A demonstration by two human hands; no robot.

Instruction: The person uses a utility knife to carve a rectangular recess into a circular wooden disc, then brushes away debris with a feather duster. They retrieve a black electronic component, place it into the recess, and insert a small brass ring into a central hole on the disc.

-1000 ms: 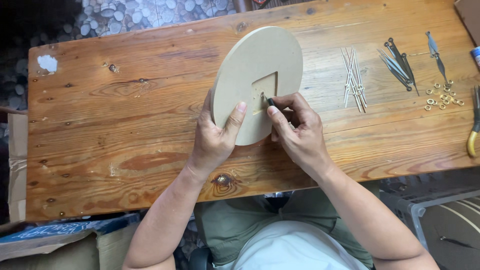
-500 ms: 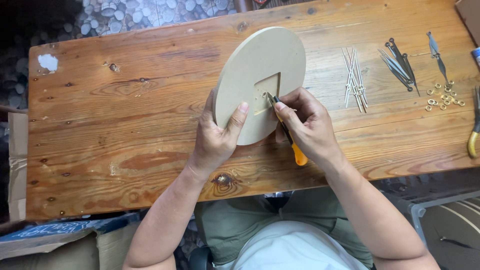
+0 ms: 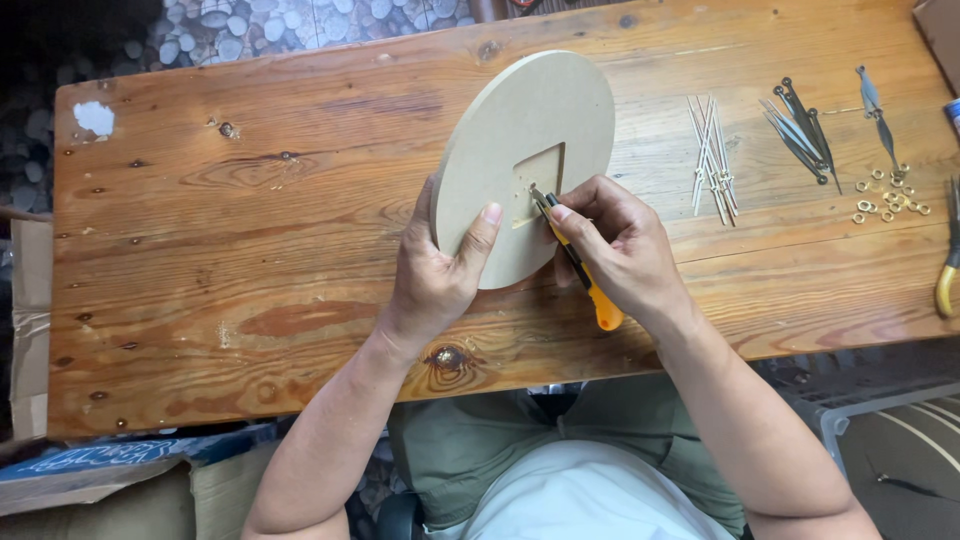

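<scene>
A round beige board disc [image 3: 520, 120] with a square recess near its middle stands tilted on the wooden table [image 3: 250, 250]. My left hand [image 3: 435, 275] grips the disc's lower left edge, thumb pressed on its face. My right hand [image 3: 620, 250] holds a utility knife [image 3: 580, 265] with a yellow-orange handle; its blade tip touches the lower edge of the square recess.
To the right on the table lie a bundle of thin metal rods [image 3: 712, 155], dark clock hands [image 3: 800, 125], small brass nuts and washers [image 3: 888, 195] and pliers with a yellow handle [image 3: 945, 275] at the right edge. Cardboard boxes [image 3: 100, 490] sit on the floor at the lower left.
My right hand has turned so the knife's yellow-orange handle now shows below it. The blade tip has moved into the square recess. The disc and my left hand stay put.
</scene>
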